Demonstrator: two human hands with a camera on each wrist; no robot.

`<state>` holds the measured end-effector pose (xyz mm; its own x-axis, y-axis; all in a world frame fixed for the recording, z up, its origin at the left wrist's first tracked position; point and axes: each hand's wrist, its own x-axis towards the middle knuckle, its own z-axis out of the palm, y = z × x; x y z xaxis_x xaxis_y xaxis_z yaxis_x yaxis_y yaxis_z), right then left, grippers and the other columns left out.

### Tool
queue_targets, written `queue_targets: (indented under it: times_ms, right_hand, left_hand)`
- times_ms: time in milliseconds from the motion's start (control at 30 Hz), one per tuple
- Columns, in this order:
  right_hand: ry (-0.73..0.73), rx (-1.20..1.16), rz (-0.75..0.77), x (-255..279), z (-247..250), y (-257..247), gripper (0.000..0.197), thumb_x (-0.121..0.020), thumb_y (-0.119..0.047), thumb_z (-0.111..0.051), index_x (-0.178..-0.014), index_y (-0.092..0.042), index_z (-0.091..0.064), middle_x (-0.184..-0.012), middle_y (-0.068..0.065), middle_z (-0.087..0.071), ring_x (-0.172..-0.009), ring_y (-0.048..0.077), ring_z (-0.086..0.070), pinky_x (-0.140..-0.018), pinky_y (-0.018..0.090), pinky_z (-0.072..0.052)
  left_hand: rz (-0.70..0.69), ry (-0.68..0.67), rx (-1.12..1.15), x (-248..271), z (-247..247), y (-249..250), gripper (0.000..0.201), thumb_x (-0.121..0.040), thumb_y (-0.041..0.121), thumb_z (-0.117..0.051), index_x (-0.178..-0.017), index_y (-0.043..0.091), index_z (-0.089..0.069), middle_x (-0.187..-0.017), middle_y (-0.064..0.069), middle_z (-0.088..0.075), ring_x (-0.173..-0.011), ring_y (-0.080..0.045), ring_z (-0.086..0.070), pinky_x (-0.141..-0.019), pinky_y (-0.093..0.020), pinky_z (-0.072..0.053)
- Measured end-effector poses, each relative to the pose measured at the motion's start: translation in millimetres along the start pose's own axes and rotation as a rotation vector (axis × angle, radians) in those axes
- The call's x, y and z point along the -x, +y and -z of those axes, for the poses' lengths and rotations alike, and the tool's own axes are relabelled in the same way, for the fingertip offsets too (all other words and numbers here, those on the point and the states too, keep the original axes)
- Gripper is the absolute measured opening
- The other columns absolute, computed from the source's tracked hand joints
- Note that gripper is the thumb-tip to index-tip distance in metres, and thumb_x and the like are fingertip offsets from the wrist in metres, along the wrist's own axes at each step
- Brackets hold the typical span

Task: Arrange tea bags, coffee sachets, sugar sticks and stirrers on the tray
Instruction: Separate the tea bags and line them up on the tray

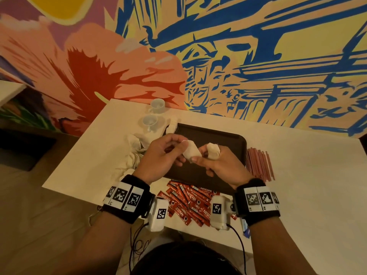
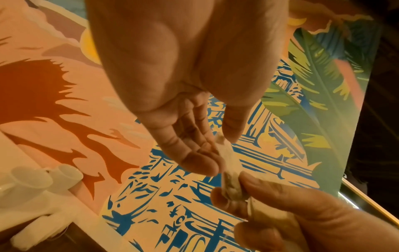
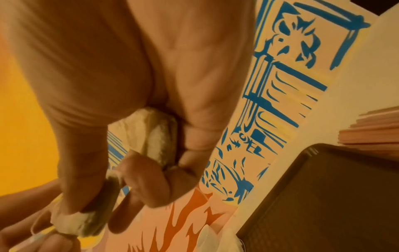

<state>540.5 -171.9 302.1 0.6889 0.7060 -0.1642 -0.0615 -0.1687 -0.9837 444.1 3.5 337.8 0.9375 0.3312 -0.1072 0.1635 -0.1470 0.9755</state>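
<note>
1. Risk: tea bag (image 1: 191, 151), pinched between left hand (image 1: 161, 155) and right hand (image 1: 217, 165) above the tray (image 1: 228, 139), could tear if they pulled apart.
2. Right hand also clenched a second tea bag (image 3: 154, 136); it might drop.
3. Bags looked pale, crumpled, soft.
4. More tea bags (image 1: 135, 153) lay left of the tray.

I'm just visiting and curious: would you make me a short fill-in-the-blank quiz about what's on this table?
1. The dark tray holds ____ items so far.
2. The red coffee sachets lie on the table, on the side of the tray ____ to the person.
3. Both hands, left hand and right hand, hold white ____.
4. Two white ____ stand near the wall.

Answers: no; nearest; tea bags; cups
</note>
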Motion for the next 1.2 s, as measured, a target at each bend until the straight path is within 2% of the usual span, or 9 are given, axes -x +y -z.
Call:
queue_targets:
  times_ms: [133,367,467,633,733,800,900,1033,1200]
  right_hand:
    - [-0.024,0.088,0.013,-1,6,-5,0.022,-0.087,-0.027,-0.079,-0.1,-0.012,-0.071,-0.086,0.019,-0.07,-0.05,0.012,-0.052,-0.047,0.022,-0.041]
    - [-0.065,0.11,0.01,-1,10,-10,0.02,-0.09,-0.023,-0.075,-0.108,-0.019,-0.07,-0.086,0.01,-0.072,-0.053,0.008,-0.052,-0.049,0.022,-0.041]
    - [-0.108,0.177,0.004,-6,6,-9,0.014,-0.093,-0.027,-0.072,-0.105,-0.02,-0.074,-0.08,0.012,-0.067,-0.054,0.012,-0.051,-0.052,0.022,-0.04]
    - [-0.119,0.147,-0.022,-18,-3,-3,0.014,-0.094,-0.028,-0.07,-0.101,-0.017,-0.077,-0.062,-0.004,-0.056,-0.052,0.013,-0.046,-0.05,0.021,-0.037]
    - [-0.127,0.129,-0.069,-26,-8,2,0.022,-0.096,-0.027,-0.068,-0.118,-0.025,-0.072,-0.082,-0.004,-0.068,-0.056,0.013,-0.049,-0.051,0.021,-0.041]
    - [-0.081,0.144,-0.143,-34,-7,7,0.027,-0.098,-0.028,-0.065,-0.125,-0.03,-0.066,-0.1,-0.003,-0.07,-0.061,0.01,-0.054,-0.056,0.023,-0.046]
    - [-0.011,0.022,-0.293,-47,-7,16,0.024,-0.1,-0.022,-0.061,-0.122,-0.028,-0.065,-0.102,0.004,-0.062,-0.072,0.014,-0.054,-0.064,0.028,-0.05]
    - [-0.033,-0.175,-0.41,-65,-14,16,0.025,-0.1,-0.011,-0.05,-0.12,-0.01,-0.064,-0.108,0.013,-0.059,-0.079,0.019,-0.055,-0.063,0.033,-0.049]
    - [-0.036,-0.243,-0.475,-91,-19,14,0.032,-0.096,-0.002,-0.036,-0.112,0.0,-0.064,-0.096,0.014,-0.056,-0.08,0.022,-0.057,-0.068,0.035,-0.054]
  left_hand:
    - [-0.101,-0.084,-0.156,-5,11,7,0.016,-0.097,0.015,-0.064,-0.111,0.011,-0.071,-0.091,-0.013,-0.069,-0.074,-0.02,-0.067,-0.067,-0.026,-0.058]
    - [-0.12,-0.227,-0.381,-14,29,19,0.019,-0.092,0.013,-0.069,-0.11,0.016,-0.073,-0.091,-0.008,-0.072,-0.081,-0.019,-0.068,-0.072,-0.023,-0.058]
    - [-0.159,-0.201,-0.489,-16,33,19,0.013,-0.091,0.018,-0.072,-0.103,0.02,-0.076,-0.087,0.0,-0.073,-0.077,-0.014,-0.068,-0.075,-0.029,-0.059]
    - [-0.263,-0.137,-0.639,-20,40,10,0.009,-0.093,0.024,-0.071,-0.099,0.025,-0.076,-0.088,0.013,-0.073,-0.082,-0.005,-0.067,-0.078,-0.03,-0.056]
    - [-0.287,-0.099,-0.694,-28,53,3,0.009,-0.094,0.024,-0.069,-0.1,0.026,-0.076,-0.087,0.013,-0.072,-0.082,-0.003,-0.067,-0.078,-0.029,-0.056]
    - [-0.28,-0.064,-0.72,-39,68,1,0.009,-0.094,0.023,-0.068,-0.1,0.025,-0.075,-0.085,0.015,-0.07,-0.079,0.001,-0.065,-0.075,-0.022,-0.054]
    - [-0.25,-0.034,-0.813,-64,94,-3,0.01,-0.096,0.023,-0.064,-0.103,0.021,-0.071,-0.087,0.015,-0.066,-0.079,0.0,-0.062,-0.07,-0.01,-0.044]
    - [-0.163,-0.049,-0.864,-114,126,-23,0.009,-0.099,0.025,-0.058,-0.105,0.021,-0.063,-0.102,0.005,-0.069,-0.086,-0.018,-0.066,-0.078,-0.032,-0.052]
    - [-0.071,-0.15,-0.899,-178,139,-58,0.011,-0.101,0.022,-0.052,-0.108,0.016,-0.059,-0.107,-0.007,-0.07,-0.085,-0.023,-0.065,-0.079,-0.034,-0.051]
